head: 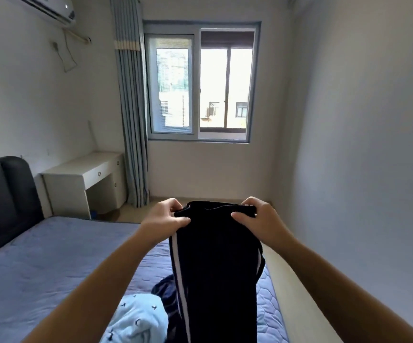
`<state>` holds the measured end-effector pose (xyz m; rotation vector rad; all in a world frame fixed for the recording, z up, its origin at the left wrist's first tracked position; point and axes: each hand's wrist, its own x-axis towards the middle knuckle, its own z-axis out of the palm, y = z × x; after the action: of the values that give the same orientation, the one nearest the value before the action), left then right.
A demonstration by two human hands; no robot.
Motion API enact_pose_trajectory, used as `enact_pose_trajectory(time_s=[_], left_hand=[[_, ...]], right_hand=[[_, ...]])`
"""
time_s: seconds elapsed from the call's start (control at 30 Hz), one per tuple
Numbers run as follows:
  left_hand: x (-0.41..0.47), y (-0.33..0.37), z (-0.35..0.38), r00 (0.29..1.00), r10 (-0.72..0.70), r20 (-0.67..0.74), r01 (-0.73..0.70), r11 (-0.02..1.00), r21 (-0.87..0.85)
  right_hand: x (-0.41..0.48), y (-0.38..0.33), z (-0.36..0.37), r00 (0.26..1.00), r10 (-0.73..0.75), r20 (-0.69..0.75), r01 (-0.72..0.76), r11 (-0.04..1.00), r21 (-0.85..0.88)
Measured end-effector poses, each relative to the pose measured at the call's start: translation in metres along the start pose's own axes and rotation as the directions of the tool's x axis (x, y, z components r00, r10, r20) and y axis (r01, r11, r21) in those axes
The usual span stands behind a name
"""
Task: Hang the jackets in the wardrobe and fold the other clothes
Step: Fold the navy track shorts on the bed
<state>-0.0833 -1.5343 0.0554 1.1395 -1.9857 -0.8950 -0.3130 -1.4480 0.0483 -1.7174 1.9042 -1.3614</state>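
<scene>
A pair of black trousers with a white side stripe hangs in front of me above the bed. My left hand pinches the left end of the waistband, thumb in front. My right hand grips the right end the same way. The legs drop straight down out of the bottom of the view. Under them on the blue bedspread lie a light blue garment with small dark marks and a crumpled dark navy garment.
A dark padded headboard stands at the left. A white desk sits in the far left corner beside a grey-blue curtain. Straight ahead is a window. A bare wall runs close along the right.
</scene>
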Motion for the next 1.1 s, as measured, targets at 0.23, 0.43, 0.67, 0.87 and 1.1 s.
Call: enact_pose_trajectory(time_s=[0.23,0.43,0.67,0.87,1.1], left_hand=[[-0.013,-0.009,-0.047,0.861,0.136,0.49,-0.428,0.712,0.557],[-0.022,0.008,-0.038,0.698,0.478,0.534,-0.716,0.478,0.508],[-0.037,0.027,-0.025,0.532,0.773,0.346,-0.759,0.255,0.599],[-0.051,0.034,-0.005,0.524,0.82,0.228,-0.803,0.388,0.452],[-0.058,0.026,0.008,0.518,0.833,0.193,-0.798,0.389,0.461]], right_hand=[[-0.007,0.019,-0.053,0.868,-0.013,0.497,0.033,0.999,-0.031],[-0.013,-0.012,-0.054,0.752,-0.133,0.645,0.2,0.979,-0.032],[-0.017,-0.032,-0.036,0.838,-0.315,0.445,0.354,0.935,-0.004],[-0.024,-0.034,-0.015,0.834,-0.483,0.265,0.487,0.872,0.055],[-0.031,-0.032,-0.008,0.799,-0.518,0.304,0.49,0.855,0.169]])
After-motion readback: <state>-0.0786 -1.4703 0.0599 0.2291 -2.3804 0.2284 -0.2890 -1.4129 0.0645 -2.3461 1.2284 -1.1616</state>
